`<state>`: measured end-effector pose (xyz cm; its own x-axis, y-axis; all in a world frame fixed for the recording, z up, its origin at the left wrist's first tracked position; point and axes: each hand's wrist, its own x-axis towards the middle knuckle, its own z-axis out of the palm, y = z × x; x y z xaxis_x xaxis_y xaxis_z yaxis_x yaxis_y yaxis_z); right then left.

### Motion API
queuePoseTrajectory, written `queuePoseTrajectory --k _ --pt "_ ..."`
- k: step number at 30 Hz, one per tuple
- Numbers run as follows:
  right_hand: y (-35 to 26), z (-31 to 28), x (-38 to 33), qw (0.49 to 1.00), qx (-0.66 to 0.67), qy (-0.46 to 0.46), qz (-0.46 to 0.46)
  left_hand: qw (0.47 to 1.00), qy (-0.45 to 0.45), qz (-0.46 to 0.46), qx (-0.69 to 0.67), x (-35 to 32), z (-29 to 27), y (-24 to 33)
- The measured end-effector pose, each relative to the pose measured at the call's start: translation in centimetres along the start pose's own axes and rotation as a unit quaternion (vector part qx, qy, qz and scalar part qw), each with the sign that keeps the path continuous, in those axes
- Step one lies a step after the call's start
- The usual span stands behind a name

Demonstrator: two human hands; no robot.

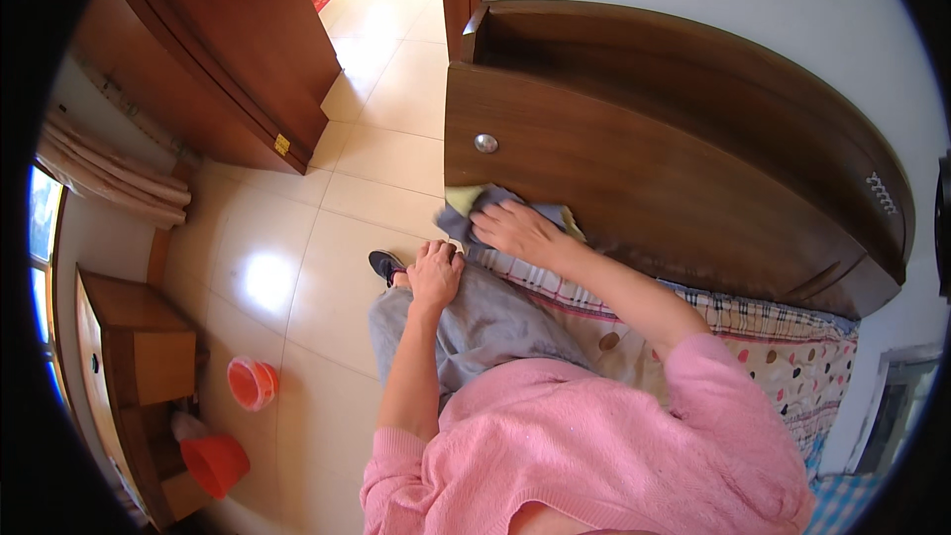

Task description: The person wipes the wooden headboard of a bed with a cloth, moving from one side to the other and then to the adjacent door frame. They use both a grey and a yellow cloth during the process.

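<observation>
My right hand (515, 230) presses a grey and yellow cloth (462, 200) against the lower left part of a dark brown wooden headboard (634, 168). The cloth is bunched under the fingers, and its edges stick out on both sides of the hand. A round silver fitting (485, 144) sits on the headboard just above the cloth. My left hand (436, 272) rests on my knee, over grey trousers (475, 332), with nothing in it and its fingers lying over the kneecap.
Along the headboard's foot lies patterned bedding (763, 357). Left of me, a red bucket (215, 466) and a smaller red container (253, 383) stand beside a wooden cabinet (163, 367). A brown door (228, 50) stands at the far left, beside tiled floor (381, 159).
</observation>
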<state>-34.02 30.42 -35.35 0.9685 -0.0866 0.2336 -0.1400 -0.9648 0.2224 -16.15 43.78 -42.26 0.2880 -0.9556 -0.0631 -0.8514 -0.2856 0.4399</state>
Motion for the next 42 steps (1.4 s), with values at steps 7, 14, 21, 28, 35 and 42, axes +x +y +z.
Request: queuePoseTrajectory --k 7,14,21,28,35,42 --pt "-0.2 -7.1 -15.1 0.976 -0.028 -0.054 0.211 0.999 0.022 0.006 -0.032 -0.3 0.6 -1.3" --pt "5.3 -13.1 -22.8 0.78 -0.135 0.31 0.526 0.999 0.005 0.01 -0.049 -0.2 0.7 -1.1" --pt "6.9 -13.0 -9.9 0.84 -0.121 0.332 0.412 0.999 -0.014 0.001 -0.033 -0.1 0.3 -0.9" --pt "3.5 -9.6 -7.4 0.961 -0.032 0.178 0.209 1.0 -0.015 -0.004 -0.015 -0.2 0.4 -0.9" --pt "5.8 -11.9 -22.3 0.811 -0.211 0.236 0.493 1.0 -0.021 -0.006 -0.008 -0.3 0.3 -0.9" --pt "10.5 -10.5 -41.3 0.448 -0.237 0.44 0.741 0.999 -0.033 0.003 -0.002 0.1 0.6 -0.6"
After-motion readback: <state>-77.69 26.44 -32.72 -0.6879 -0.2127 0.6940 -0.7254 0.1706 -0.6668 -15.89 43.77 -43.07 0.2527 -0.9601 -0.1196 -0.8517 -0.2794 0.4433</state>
